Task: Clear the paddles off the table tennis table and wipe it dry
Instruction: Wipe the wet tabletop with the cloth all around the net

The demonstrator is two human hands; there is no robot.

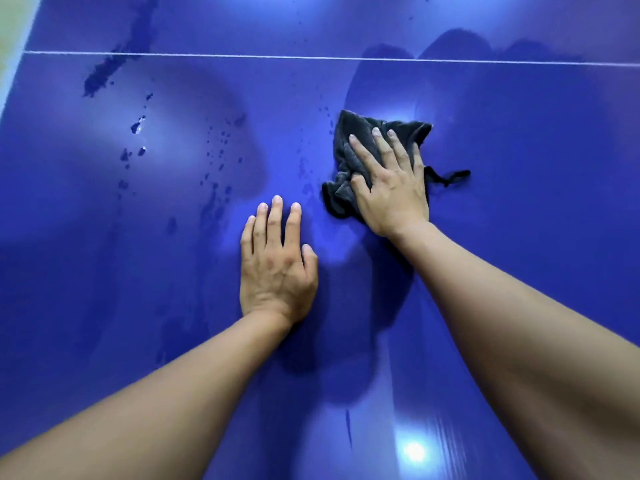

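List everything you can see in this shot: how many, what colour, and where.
glossy blue table tennis table top: one, blue, fills nearly the whole view
thin white line: one, white, across the far part of the table
crumpled dark grey cloth: one, dark grey, right of centre
water drops and puddles: many, dark, left of the cloth
pale strip: one, cream, top left corner
left hand: one, flat on the table, centre
right hand: one, pressing on the cloth

Bright glare bounces off the glossy blue table top [519, 140] near my body; soft shadows spread ahead; wide-angle edges bend.
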